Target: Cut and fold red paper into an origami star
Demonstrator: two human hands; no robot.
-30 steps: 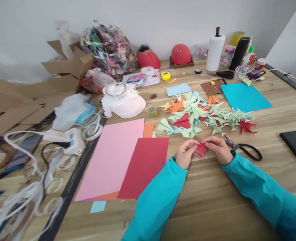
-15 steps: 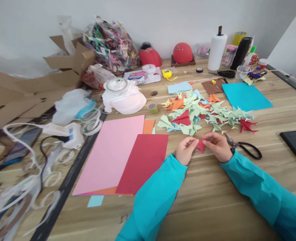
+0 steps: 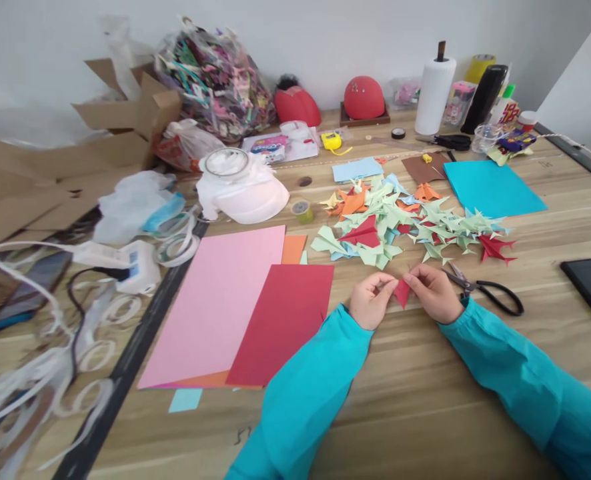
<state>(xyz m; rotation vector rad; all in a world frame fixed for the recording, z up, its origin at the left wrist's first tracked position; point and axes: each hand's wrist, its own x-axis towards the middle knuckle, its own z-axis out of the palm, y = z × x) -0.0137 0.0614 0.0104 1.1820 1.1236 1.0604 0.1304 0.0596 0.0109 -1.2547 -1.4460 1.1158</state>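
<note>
A small folded piece of red paper (image 3: 402, 293) hangs point-down between my two hands, just above the wooden table. My left hand (image 3: 370, 300) pinches its left edge, and my right hand (image 3: 434, 291) pinches its right edge; both are closed. Fingers cover its upper corners. Just beyond the hands lies a heap of folded paper figures (image 3: 383, 212), mostly pale green with some red, orange and blue. A pair of scissors (image 3: 483, 288) with black handles lies right beside my right hand. Left of my left hand is a red sheet (image 3: 285, 320).
Under the red sheet lies a pink sheet (image 3: 220, 293). A turquoise stack of paper (image 3: 493, 188) is at the back right, a black phone (image 3: 590, 290) at the right edge. Cables and a power strip (image 3: 138, 267) crowd the left, near an open cardboard box (image 3: 120, 163).
Both hands keep their pinch on the red paper, which now shows slightly more of its triangular shape. The camera view has shifted a little.
</note>
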